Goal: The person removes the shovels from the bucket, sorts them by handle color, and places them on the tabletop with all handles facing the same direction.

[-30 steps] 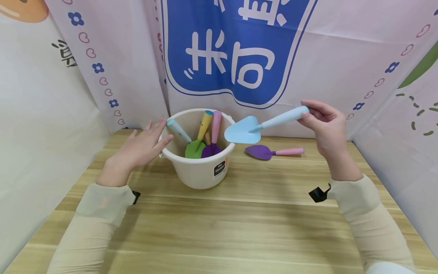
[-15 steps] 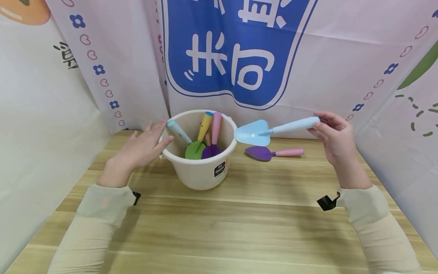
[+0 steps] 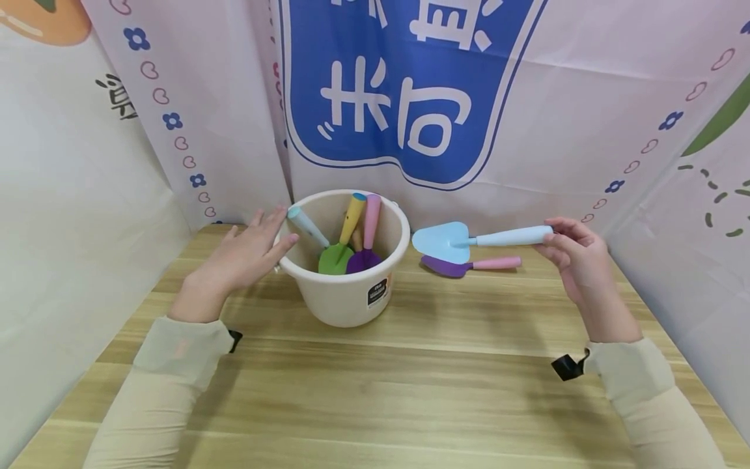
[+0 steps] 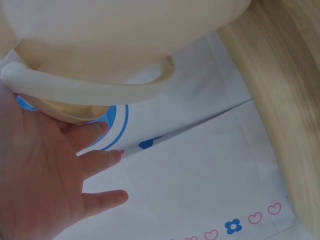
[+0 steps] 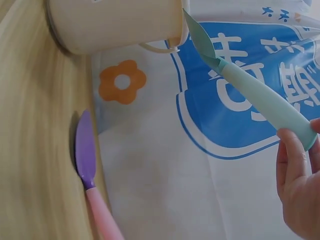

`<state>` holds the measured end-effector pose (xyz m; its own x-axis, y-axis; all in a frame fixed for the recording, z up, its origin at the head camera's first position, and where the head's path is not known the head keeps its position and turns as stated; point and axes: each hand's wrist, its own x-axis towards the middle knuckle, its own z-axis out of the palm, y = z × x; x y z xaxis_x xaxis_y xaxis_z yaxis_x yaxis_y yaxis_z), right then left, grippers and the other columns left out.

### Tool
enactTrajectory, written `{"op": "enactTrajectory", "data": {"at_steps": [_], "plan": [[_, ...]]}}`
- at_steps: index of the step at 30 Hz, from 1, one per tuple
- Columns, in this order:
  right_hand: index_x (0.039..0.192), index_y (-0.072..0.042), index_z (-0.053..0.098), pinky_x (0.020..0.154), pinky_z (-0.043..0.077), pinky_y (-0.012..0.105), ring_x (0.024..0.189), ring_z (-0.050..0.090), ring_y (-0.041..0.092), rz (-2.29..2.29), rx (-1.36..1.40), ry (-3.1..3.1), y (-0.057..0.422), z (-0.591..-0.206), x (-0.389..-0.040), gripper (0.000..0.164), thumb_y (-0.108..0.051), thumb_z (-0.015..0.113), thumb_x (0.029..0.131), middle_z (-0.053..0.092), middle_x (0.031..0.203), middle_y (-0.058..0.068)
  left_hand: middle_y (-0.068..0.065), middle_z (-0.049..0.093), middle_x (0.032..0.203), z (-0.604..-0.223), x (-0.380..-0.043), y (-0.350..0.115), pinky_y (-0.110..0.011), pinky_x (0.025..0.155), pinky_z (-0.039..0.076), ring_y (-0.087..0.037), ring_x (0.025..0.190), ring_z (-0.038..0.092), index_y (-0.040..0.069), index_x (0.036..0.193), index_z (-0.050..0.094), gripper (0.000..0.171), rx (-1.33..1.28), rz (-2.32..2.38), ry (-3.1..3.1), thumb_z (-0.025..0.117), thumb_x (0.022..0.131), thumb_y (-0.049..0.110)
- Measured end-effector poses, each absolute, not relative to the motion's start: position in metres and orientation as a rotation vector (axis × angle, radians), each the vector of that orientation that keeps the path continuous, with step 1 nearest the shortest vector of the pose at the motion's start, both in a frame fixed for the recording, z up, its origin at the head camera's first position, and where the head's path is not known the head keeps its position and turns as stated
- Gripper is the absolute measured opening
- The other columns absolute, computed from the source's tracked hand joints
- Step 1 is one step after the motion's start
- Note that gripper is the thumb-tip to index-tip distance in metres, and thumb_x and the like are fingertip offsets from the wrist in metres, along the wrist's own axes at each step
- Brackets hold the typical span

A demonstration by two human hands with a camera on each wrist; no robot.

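My right hand (image 3: 580, 257) pinches the handle end of a light blue trowel (image 3: 442, 241), whose blade points left toward the bucket. In the right wrist view the trowel (image 5: 265, 97) hangs above the tabletop. Below it, a purple trowel with a pink handle (image 3: 497, 263) lies on the table, partly covered by the blue blade in the head view. My left hand (image 3: 243, 254) rests with spread, straight fingers at the left rim of a cream bucket (image 3: 346, 303). Inside the bucket stand a light blue handle (image 3: 308, 228), a green trowel with a yellow handle (image 3: 351, 218) and a purple one with a pink handle (image 3: 372, 221).
The wooden table (image 3: 351, 397) backs onto white printed cloth (image 3: 556, 143) with a big blue label, and cloth also closes in both sides. A white bail handle (image 4: 90, 90) hangs on the bucket's side by my left hand. A brown handle shows partly behind the others.
My right hand has carried the light blue trowel rightward and down, away from above the bucket's rim to over the purple trowel. The left hand has stayed at the rim.
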<state>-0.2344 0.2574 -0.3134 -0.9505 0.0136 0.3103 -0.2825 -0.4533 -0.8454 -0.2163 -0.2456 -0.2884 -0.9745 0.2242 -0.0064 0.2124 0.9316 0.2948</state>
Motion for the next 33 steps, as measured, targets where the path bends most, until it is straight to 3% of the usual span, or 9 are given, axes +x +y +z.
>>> {"op": "enactTrajectory", "data": {"at_steps": [13,33], "plan": [[0.095,-0.004,0.075,0.086,0.059,0.027,0.099,0.065,0.014,2.585,0.292,-1.646,0.272,-0.346,-0.233,0.034,0.017,0.048,0.098,0.059,0.106,0.006,-0.015,0.006,0.171,-0.289,-0.216,-0.244,-0.072,0.117,0.001,-0.044,0.154,0.000,0.007,0.165,0.005,0.084,0.341,0.462,3.048,0.019,0.106,0.065],[0.096,-0.004,0.076,0.084,0.059,0.025,0.093,0.069,0.012,2.644,0.264,-1.766,0.283,-0.389,-0.230,0.034,0.016,0.049,0.097,0.067,0.102,0.003,-0.015,0.006,0.170,-0.287,-0.214,-0.244,-0.071,0.118,0.000,-0.044,0.154,0.001,0.007,0.165,0.005,0.084,0.335,0.457,3.048,0.019,0.106,0.065]]}}
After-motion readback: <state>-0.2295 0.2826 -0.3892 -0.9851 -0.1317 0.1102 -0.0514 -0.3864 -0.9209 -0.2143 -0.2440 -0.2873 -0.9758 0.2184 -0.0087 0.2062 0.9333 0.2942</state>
